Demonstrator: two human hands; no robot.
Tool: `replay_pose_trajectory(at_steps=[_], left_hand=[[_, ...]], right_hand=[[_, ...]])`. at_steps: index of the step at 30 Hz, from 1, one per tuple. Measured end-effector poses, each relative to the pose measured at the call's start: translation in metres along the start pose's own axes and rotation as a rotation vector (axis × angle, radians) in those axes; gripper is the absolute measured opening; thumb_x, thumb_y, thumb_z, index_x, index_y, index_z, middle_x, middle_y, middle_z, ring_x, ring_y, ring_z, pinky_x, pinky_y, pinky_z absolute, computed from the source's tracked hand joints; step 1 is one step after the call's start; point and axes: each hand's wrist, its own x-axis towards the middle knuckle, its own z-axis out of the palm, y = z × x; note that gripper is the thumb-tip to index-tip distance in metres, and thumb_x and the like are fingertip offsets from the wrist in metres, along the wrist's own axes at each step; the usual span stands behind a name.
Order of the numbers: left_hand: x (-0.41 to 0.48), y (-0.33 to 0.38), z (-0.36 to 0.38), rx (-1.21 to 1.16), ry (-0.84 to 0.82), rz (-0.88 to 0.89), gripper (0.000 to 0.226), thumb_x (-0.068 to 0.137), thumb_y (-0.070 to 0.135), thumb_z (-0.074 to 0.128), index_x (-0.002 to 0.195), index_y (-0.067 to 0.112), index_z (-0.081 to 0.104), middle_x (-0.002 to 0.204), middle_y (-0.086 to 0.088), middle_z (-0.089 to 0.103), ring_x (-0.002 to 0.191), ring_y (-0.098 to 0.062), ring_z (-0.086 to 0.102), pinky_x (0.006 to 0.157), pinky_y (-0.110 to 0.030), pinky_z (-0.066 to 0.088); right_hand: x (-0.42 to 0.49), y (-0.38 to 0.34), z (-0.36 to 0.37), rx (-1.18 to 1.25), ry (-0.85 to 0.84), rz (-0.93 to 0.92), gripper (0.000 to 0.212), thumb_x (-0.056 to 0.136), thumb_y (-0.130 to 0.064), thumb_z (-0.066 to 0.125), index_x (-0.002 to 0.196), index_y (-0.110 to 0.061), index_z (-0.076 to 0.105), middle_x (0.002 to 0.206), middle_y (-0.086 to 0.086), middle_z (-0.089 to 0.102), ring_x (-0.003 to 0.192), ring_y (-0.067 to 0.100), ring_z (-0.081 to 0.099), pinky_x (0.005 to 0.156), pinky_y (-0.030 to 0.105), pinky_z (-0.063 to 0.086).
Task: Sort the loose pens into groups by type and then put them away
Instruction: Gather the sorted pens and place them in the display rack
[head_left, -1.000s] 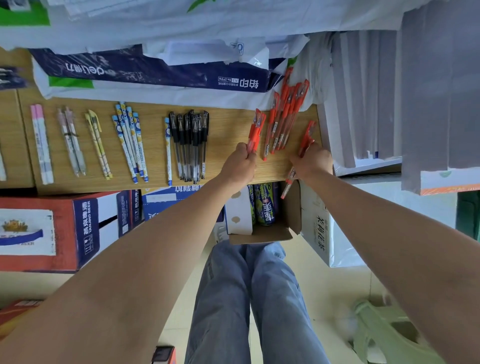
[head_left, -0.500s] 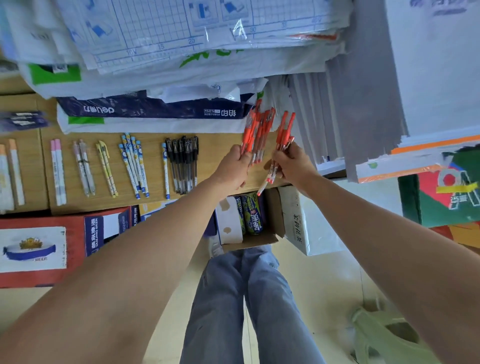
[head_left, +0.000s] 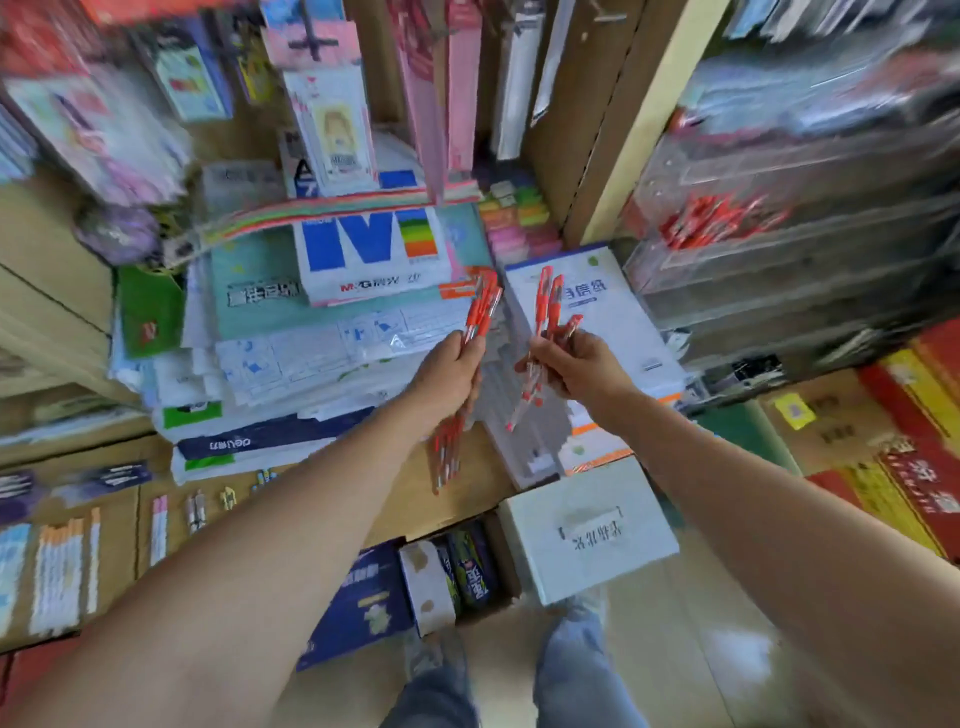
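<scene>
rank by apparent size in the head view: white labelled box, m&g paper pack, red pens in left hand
white labelled box, though nearer the camera
M&G paper pack
red pens in the left hand

Left hand (head_left: 451, 374) grips red pen bundle (head_left: 482, 312), right hand (head_left: 579, 364) at its 3 o'clock grips loose red pens (head_left: 555, 300).

At centre, an M&G ream (head_left: 371, 249) atop a heap of paper packs (head_left: 291, 364), with a navy deli pack (head_left: 270, 441) at the bottom. Left of that, a green packet (head_left: 150, 312). To the right, sticky notes (head_left: 514, 218) in bright colours, beside a wooden post (head_left: 639, 114). Further right, clear drawers (head_left: 779, 291), blurred. Above, hanging packs (head_left: 332, 119). Below, a cardboard top (head_left: 415, 499), a white box (head_left: 587, 530), cans (head_left: 472, 571) in an open carton, a blue box (head_left: 358, 603), jeans (head_left: 582, 675). Far right, red boxes (head_left: 924, 467).
</scene>
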Motion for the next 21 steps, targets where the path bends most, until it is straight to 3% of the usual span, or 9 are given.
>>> replay_pose_trajectory(at_steps=[6,10,13,17,21], left_hand=[[0.019,0.073,0.062,-0.007,-0.086,0.064,0.023,0.105,0.026,0.032,0.092,0.012,0.045,0.064,-0.004,0.045,0.046,-0.015,0.041,0.042,-0.023,0.036],[0.047,0.106,0.117,0.002,-0.106,0.080,0.021,0.104,0.023,0.032,0.101,0.007,0.045,0.068,-0.005,0.046,0.051,-0.017,0.041,0.049,-0.028,0.038],[0.073,0.126,0.159,0.011,-0.113,0.064,0.021,0.104,0.021,0.032,0.105,0.004,0.044,0.071,-0.006,0.045,0.055,-0.018,0.040,0.054,-0.030,0.036],[0.108,0.148,0.206,0.056,-0.068,0.060,0.015,0.104,0.021,0.034,0.095,0.012,0.042,0.070,-0.005,0.047,0.057,-0.018,0.042,0.056,-0.031,0.036],[0.134,0.159,0.239,0.081,0.009,0.006,0.015,0.104,0.023,0.035,0.095,0.016,0.045,0.074,-0.003,0.052,0.060,-0.016,0.048,0.059,-0.028,0.041]], right_hand=[[0.002,-0.031,-0.092,0.061,0.162,-0.051,0.021,0.099,-0.015,0.051,0.089,0.002,0.056,0.051,-0.005,0.062,0.036,0.004,0.035,0.038,0.016,0.028],[0.024,-0.030,-0.167,0.009,0.263,-0.071,0.024,0.096,-0.022,0.056,0.073,-0.016,0.053,0.052,-0.002,0.045,0.043,0.008,0.036,0.045,0.023,0.030],[0.047,-0.033,-0.224,0.012,0.330,-0.080,0.023,0.095,-0.023,0.059,0.073,-0.019,0.055,0.049,-0.008,0.048,0.043,0.005,0.038,0.044,0.019,0.031],[0.078,-0.041,-0.286,0.004,0.343,-0.113,0.022,0.094,-0.023,0.061,0.072,-0.021,0.057,0.043,-0.015,0.051,0.037,-0.002,0.041,0.043,0.015,0.034],[0.104,-0.049,-0.324,-0.005,0.338,-0.120,0.024,0.090,-0.026,0.066,0.068,-0.020,0.059,0.052,-0.010,0.052,0.042,0.000,0.042,0.047,0.020,0.036]])
